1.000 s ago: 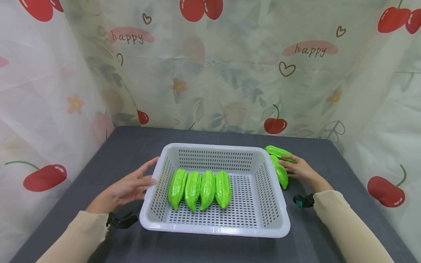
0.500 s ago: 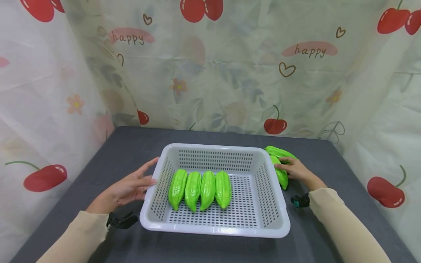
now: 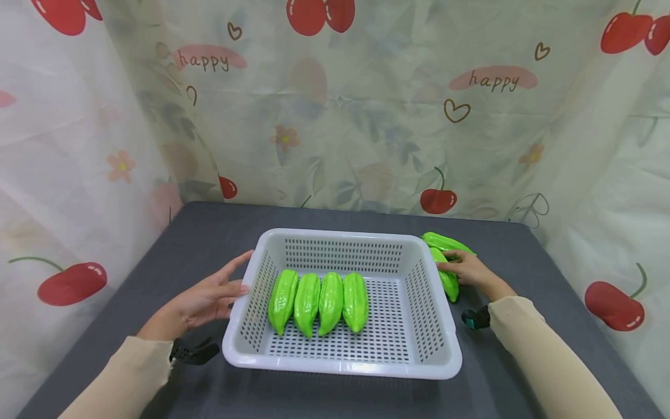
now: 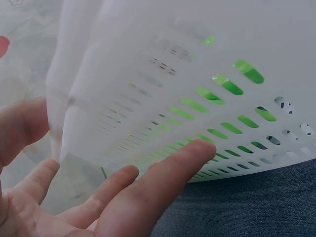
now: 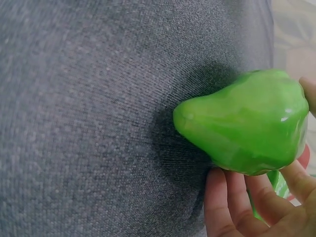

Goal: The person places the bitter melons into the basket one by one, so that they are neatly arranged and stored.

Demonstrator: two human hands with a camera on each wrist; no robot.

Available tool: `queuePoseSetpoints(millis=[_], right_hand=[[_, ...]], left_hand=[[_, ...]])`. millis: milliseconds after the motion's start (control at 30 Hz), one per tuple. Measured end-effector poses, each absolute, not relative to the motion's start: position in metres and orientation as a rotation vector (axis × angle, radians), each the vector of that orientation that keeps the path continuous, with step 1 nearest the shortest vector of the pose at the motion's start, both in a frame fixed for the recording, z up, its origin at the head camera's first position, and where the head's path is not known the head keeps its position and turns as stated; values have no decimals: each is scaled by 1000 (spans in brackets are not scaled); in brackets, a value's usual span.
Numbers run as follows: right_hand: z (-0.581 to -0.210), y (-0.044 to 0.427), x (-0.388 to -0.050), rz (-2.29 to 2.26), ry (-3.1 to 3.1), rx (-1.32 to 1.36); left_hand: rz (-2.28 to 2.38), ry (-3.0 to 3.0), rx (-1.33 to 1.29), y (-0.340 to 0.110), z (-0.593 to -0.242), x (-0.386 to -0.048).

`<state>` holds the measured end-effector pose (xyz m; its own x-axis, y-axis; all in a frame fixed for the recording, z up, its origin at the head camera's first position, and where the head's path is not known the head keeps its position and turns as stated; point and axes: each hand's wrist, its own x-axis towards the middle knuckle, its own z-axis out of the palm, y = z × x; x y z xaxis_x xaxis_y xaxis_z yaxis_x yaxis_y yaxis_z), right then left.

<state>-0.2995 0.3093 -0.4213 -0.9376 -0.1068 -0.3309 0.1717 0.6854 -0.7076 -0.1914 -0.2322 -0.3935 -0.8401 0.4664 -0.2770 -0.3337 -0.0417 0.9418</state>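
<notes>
Cloth: a pale curtain hangs at the left, behind and at the right, printed with red cherries, hearts, flowers and the word "happy" 2 times.
Table: a dark grey tabletop lies beneath everything I am working with.
Left sleeve: cream fabric reaches in from the lower left, with a black strap at my wrist.
Left hand: my left hand is spread wide, fingers extended and fingertips touching the basket's left side; it grips nothing.
Basket: a white plastic basket, rectangular and slotted, stands upright in the middle of the table.
Peppers inside: a row of 4 glossy green peppers lies side by side in the basket's left and middle part, narrow ends towards me.
Peppers outside: 2 more lie to the right of the basket, the near pepper just beside its wall and the far pepper behind that, partly covered by my hand.
Right hand: my right hand is partly closed, thumb and fingers on opposite sides of the near pepper, holding it; I can't tell whether it is lifted.
Right sleeve: matching cream fabric enters from the lower right, beside a black wristband.
</notes>
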Motion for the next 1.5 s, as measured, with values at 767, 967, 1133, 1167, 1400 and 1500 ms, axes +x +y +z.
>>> queuePoseSetpoints(millis=[767,967,1133,1167,1400,1500], right_hand=[[-405,312,-299,-1157,2527,113],[-390,315,-297,-1191,2536,89],[-374,317,-294,-1273,2544,58],[-371,317,-293,-1289,2544,55],[-346,321,-290,-1365,2554,-22],[-334,321,-286,-1392,2562,-67]], left_hand=[[1942,1666,146,-233,-392,-191],[1942,1669,150,-233,-392,-190],[1938,1678,150,-233,-392,-190],[1937,1681,151,-233,-392,-190],[1940,1678,147,-234,-393,-191],[1939,1680,143,-234,-392,-191]])
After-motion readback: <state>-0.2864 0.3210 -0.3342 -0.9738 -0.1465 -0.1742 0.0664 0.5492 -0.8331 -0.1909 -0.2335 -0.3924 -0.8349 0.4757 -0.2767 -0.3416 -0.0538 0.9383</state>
